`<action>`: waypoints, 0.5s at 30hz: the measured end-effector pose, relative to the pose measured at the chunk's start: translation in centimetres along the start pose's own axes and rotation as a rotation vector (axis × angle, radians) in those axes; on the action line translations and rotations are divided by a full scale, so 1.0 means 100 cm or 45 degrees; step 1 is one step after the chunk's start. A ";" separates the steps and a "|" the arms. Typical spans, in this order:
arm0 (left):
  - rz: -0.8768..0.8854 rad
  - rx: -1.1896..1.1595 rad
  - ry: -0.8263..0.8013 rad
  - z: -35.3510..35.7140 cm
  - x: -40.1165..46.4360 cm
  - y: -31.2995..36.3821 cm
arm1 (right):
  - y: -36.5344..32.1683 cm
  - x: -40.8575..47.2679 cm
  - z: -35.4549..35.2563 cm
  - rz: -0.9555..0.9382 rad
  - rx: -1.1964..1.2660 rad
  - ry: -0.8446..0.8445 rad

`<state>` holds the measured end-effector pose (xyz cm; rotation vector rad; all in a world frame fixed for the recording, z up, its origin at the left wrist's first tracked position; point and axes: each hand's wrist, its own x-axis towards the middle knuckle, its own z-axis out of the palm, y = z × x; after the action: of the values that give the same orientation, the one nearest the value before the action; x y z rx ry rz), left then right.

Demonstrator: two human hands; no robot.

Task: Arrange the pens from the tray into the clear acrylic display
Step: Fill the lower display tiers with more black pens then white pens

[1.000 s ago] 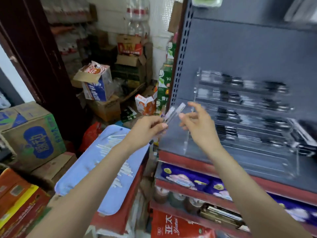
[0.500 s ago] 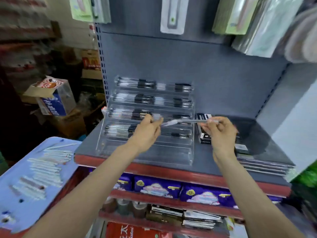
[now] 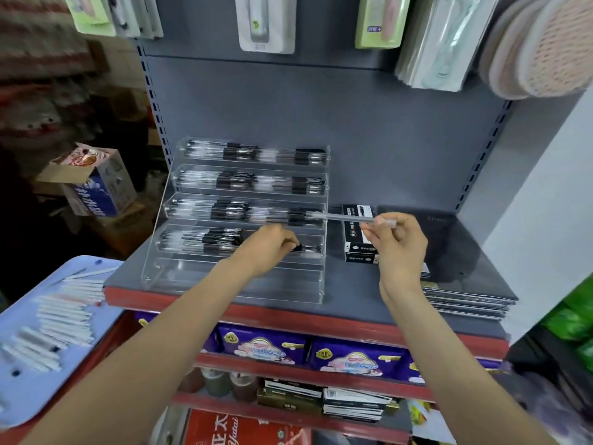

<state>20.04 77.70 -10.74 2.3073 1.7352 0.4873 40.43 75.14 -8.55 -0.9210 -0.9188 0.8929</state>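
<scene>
Head view, near to far: lying loose on the blue tray (image 3: 19, 319) at lower left, many white pens (image 3: 64, 319), waiting to be moved. Farther in, left hand (image 3: 268, 248) curling over a pen at the fourth tier of the clear acrylic display (image 3: 237, 277), apparently seating it; grip partly hidden. Right hand (image 3: 396, 240) pinching a clear pen (image 3: 340, 216), hovering beside the third tier. Upper four tiers holding pens, lowest front tier looking unfilled. Judging roughly half remaining.
</scene>
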 end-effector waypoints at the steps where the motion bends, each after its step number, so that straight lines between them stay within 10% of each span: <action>1: 0.019 0.018 0.026 0.001 -0.003 0.000 | 0.000 0.001 -0.001 0.008 0.003 -0.004; 15: 0.015 0.085 0.249 0.011 -0.021 -0.005 | 0.018 0.001 -0.007 0.115 -0.011 -0.081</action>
<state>19.51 75.85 -12.17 2.3875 1.8514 0.6888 40.72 75.68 -10.35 -0.9525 -0.9421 1.0009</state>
